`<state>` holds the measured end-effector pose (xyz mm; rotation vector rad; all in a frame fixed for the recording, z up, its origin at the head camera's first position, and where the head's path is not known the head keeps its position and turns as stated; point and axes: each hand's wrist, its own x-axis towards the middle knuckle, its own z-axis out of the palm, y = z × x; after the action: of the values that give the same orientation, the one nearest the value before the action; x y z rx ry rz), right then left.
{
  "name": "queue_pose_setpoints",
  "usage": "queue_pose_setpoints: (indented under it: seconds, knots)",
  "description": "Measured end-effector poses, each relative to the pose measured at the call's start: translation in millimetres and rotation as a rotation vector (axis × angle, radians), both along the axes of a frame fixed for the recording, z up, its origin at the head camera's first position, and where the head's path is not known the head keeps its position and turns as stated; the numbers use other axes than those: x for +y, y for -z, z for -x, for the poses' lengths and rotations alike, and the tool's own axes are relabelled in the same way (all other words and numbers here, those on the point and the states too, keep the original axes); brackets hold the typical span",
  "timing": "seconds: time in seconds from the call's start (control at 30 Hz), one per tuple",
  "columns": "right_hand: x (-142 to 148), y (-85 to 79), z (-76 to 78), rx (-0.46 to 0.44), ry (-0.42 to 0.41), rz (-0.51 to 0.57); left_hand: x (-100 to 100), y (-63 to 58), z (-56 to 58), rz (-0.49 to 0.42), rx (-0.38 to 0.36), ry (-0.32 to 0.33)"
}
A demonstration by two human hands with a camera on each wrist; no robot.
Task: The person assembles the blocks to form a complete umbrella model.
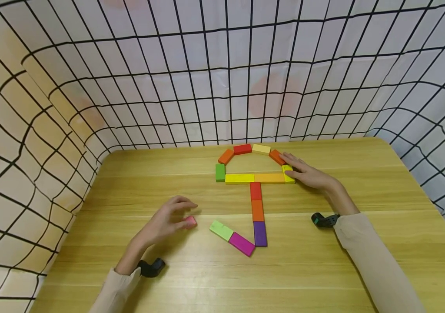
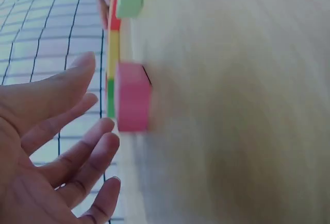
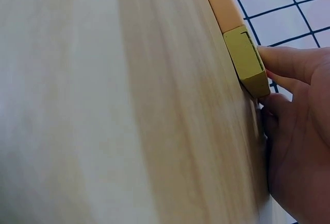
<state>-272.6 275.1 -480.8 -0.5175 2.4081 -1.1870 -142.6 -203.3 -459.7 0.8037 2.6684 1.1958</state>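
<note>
My left hand [image 1: 167, 219] hovers with parted, loosely bent fingers beside a small pink block [image 1: 191, 222]. In the left wrist view the pink block [image 2: 133, 98] stands just beyond the fingertips, with nothing between thumb and fingers. At the arch's right end, my right hand [image 1: 306, 173] reaches over the blocks, fingertips at an orange-red block [image 1: 276, 156] and thumb at a yellow block [image 1: 290, 178]. The right wrist view shows the thumb at the upper edge of this yellow block [image 3: 245, 59], other fingers bent beside its end.
Several coloured blocks form an umbrella-like outline: an arch with a red block [image 1: 242, 149], a straight base with a long yellow block [image 1: 240, 178], and a stem ending in a purple block [image 1: 260, 234]. Magenta [image 1: 242, 244] and light green blocks [image 1: 221, 230] slant left. Black grid netting [image 1: 228, 69] surrounds the wooden table [image 1: 304, 269].
</note>
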Motion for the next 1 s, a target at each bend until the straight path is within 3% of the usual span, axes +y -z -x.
queue_pose_setpoints:
  seconds: [0.17, 0.5, 1.0]
  knots:
    - [0.3, 1.0, 0.3, -0.001, 0.003, 0.0, -12.7, 3.3, -0.8, 0.016, -0.047, -0.042]
    - [-1.1, 1.4, -1.2, -0.009, 0.014, -0.006, -15.5, 3.3, -1.4, -0.01, -0.133, -0.007]
    - [0.1, -0.1, -1.6, -0.003, 0.002, -0.001, -13.9, 7.6, 1.5, -0.028, -0.137, 0.005]
